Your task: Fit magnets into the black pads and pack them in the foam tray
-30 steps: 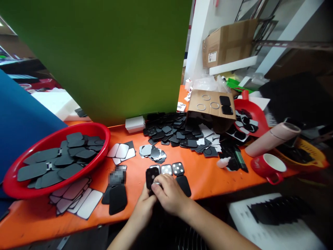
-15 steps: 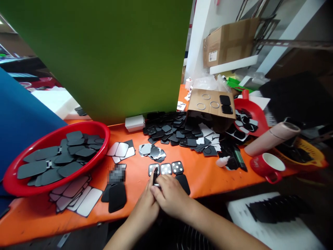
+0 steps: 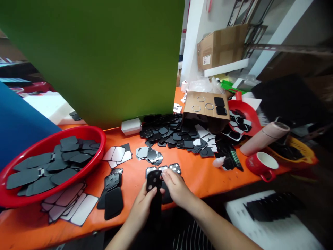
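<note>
The left hand pinches the black dotted piece face-up, apparently steadying it for the right hand, its fingertips closed at the edge.

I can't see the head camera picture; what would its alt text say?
A left hand holds a flat black piece with pale round spots at an orange table, the right hand near its edge. Beyond lie heaped dark pieces; a red basin of grey pads sits left, a red mug and pink flask right.
</note>
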Demonstrator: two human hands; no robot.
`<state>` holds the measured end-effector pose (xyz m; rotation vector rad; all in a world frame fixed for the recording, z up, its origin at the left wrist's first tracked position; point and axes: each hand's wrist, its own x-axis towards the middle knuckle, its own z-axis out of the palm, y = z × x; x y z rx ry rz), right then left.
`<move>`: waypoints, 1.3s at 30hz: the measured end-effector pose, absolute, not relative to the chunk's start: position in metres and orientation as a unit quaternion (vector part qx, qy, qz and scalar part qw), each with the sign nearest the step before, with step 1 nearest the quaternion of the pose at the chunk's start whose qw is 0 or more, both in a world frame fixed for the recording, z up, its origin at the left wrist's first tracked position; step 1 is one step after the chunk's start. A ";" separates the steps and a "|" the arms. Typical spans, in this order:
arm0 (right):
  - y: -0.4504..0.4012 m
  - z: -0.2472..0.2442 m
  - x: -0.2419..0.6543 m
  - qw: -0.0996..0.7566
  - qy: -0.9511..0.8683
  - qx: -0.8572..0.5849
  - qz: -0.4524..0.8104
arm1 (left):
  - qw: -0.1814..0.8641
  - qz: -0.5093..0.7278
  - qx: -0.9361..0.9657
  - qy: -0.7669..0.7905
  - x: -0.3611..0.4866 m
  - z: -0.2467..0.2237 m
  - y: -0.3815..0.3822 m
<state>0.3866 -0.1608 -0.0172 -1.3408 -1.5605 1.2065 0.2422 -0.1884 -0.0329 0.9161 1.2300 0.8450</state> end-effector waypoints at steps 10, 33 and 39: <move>-0.163 -0.017 0.387 0.339 -0.589 -0.508 0.529 | 0.358 0.262 0.688 0.574 0.246 -0.029 -0.200; -0.166 -0.005 0.375 0.288 -0.730 -0.554 0.278 | 0.409 0.278 0.617 0.612 0.253 -0.028 -0.188; -0.168 -0.007 0.370 0.232 -0.759 -0.562 0.232 | 0.337 0.167 0.683 0.627 0.254 -0.019 -0.190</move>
